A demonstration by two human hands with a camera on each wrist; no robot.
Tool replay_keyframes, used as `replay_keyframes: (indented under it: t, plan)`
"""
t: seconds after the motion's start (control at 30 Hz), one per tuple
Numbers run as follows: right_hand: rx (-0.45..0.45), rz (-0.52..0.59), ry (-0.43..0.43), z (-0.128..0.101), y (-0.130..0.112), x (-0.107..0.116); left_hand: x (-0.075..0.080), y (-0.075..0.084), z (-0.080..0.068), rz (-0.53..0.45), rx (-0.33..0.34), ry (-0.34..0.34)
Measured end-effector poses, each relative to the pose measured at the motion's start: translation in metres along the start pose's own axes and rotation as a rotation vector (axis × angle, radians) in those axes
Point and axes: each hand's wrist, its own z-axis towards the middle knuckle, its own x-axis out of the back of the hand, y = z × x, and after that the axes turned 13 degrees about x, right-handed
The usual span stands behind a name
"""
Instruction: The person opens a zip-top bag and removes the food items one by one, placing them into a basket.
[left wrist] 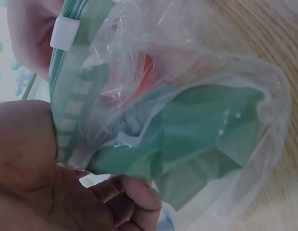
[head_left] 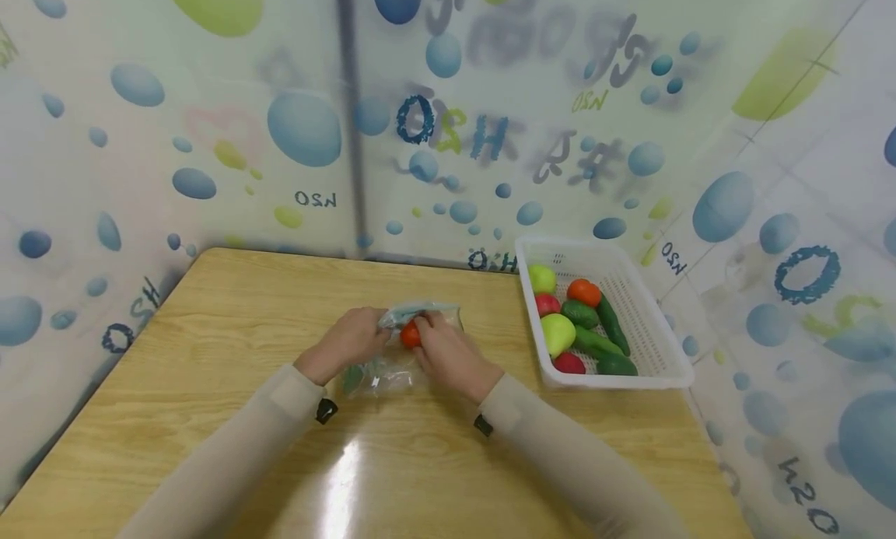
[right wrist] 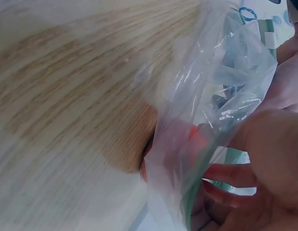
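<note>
A clear zip bag [head_left: 392,372] with a green-printed panel lies over the table between my hands. My left hand [head_left: 355,338] grips the bag's green zip edge on the left, near a white slider [left wrist: 65,33]. At the bag's mouth, my right hand [head_left: 451,356] holds a red tomato [head_left: 410,334], its fingers curled down over it. In the right wrist view, clear plastic covers much of the red tomato [right wrist: 168,156], and the right fingers [right wrist: 230,175] are at the green zip edge. The right fingertips are partly hidden.
A white plastic basket [head_left: 665,356] stands at the back right of the wooden table [head_left: 231,329]. It holds green apples [head_left: 558,335], red fruit [head_left: 569,363], an orange-red tomato [head_left: 584,292], a cucumber [head_left: 613,325] and other green produce. Bubble-patterned walls close in the back and sides.
</note>
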Motion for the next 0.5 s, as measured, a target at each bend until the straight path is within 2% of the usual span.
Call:
replay_keyframes:
  t: [0.17,0.37,0.5]
  plan:
    - [0.002,-0.089,0.021,0.0024,-0.0007,0.0012,-0.0018,0.0,0.0004,-0.03,-0.01,-0.023]
    - [-0.044,-0.042,-0.007,0.0025,0.0046,-0.0033,0.0016,0.0007,-0.0043,-0.076,-0.03,-0.023]
    - [-0.121,0.015,-0.059,0.0023,0.0049,-0.0022,0.0052,-0.0017,-0.0093,-0.129,-0.091,-0.019]
